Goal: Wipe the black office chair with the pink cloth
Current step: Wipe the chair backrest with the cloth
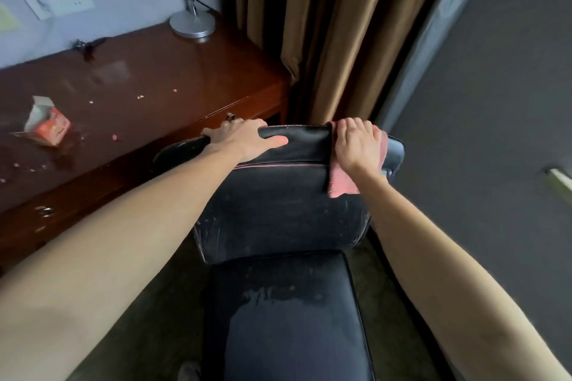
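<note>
The black office chair point(278, 210) stands in front of me, its backrest facing me and its worn seat below. My left hand point(244, 138) grips the top edge of the backrest at the left, fingers over the far side. My right hand point(357, 145) presses the pink cloth point(340, 184) over the backrest's top right corner. The cloth hangs down the front of the backrest below my palm. Part of the cloth is hidden under the hand.
A dark wooden desk point(139, 86) stands at the left with a torn orange carton point(46, 124), crumbs and a lamp base point(192, 23). Brown curtains point(325, 40) hang behind the chair. A grey wall point(495, 102) is at the right.
</note>
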### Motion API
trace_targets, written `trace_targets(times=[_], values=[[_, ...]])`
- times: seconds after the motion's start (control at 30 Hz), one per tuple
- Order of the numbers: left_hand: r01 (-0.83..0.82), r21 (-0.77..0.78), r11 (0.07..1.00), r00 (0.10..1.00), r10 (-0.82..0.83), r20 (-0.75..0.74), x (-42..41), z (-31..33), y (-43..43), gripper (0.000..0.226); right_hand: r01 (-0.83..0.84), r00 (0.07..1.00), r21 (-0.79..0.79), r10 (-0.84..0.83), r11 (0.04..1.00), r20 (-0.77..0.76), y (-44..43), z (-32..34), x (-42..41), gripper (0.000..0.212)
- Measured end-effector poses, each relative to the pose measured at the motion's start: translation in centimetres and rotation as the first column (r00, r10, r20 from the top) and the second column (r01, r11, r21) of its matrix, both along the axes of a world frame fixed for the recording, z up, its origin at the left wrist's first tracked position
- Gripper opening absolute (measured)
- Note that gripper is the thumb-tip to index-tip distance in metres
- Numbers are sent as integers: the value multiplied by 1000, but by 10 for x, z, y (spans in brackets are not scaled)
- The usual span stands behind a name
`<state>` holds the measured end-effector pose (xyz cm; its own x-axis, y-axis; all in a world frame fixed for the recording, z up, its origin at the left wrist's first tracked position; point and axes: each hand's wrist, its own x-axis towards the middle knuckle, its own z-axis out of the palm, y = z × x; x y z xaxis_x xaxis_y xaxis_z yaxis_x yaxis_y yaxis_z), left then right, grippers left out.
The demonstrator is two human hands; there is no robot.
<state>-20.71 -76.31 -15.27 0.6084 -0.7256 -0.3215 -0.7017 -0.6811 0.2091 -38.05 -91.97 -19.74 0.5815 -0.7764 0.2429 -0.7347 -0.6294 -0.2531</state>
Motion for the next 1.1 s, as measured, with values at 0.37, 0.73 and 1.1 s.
trace_targets(times=[0.37,0.73,1.1], values=[[8,-39,999,1000,-8,17,3,-9,-18,70,94,995,55,-96,994,33,15,5,34,46],[57,-4,998,997,-57,45,10,1,19,86,-63,995,-9,64,998,74,7,1,-14,42],[10,-40,999,999,-8,44,21,-13,32,76,-183,983,-23,184,983,27,76,7,70,35]])
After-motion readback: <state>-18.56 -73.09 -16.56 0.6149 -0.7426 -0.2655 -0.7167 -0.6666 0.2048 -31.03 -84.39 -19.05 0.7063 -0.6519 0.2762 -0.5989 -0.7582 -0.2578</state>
